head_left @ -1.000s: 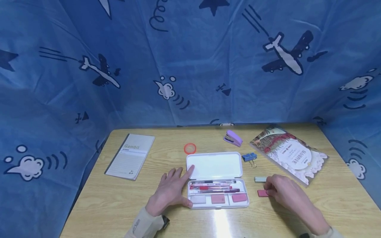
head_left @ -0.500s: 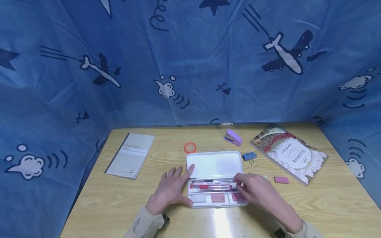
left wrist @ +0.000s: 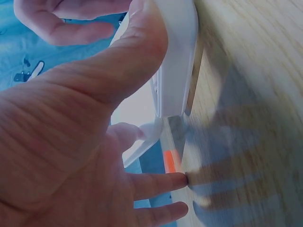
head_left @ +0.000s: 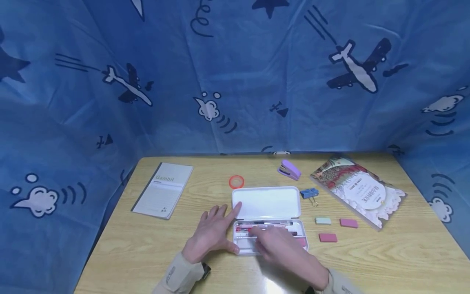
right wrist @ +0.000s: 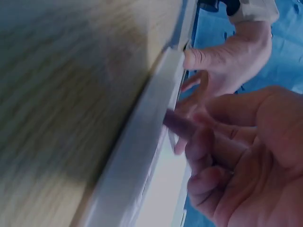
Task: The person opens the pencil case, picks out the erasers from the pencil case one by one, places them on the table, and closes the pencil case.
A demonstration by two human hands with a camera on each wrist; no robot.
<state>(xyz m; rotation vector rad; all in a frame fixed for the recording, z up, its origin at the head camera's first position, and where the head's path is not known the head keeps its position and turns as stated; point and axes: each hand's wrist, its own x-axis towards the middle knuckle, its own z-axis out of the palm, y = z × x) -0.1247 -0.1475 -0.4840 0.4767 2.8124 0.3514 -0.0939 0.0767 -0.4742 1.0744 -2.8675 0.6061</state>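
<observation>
Blue cloth printed with aeroplanes, clouds and stars hangs round three sides of a pale wooden table point(head_left: 121, 249). A white pencil case point(head_left: 269, 206) lies open near the middle of the front edge, its lid folded back flat toward the far edge and its tray, with pens and small pink pieces, nearer the person.

The left hand point(head_left: 211, 234) lies flat on the table against the case's left end, fingers spread and straight, thumb pressed to the front left corner of the tray. The right hand point(head_left: 280, 247) is over the tray, fingers curled down among the pens; the right wrist view suggests they pinch a slim dark object, probably a pen, though it is blurred.

To do this well, I judge the left hand should go on bracing the light case so it cannot slide or tip, while the right hand works with fingertips only and lifts straight up, so the neighbouring pens are not dragged out.

Right of the case, toward the right edge, lie a pale green eraser point(head_left: 323, 221) and two pink erasers point(head_left: 348, 223), apart from one another.

Most of the tray is hidden under the right hand, so what its compartments hold cannot be told. Both wrist views are smeared and close, showing little beyond skin, white plastic and wood grain.
</observation>
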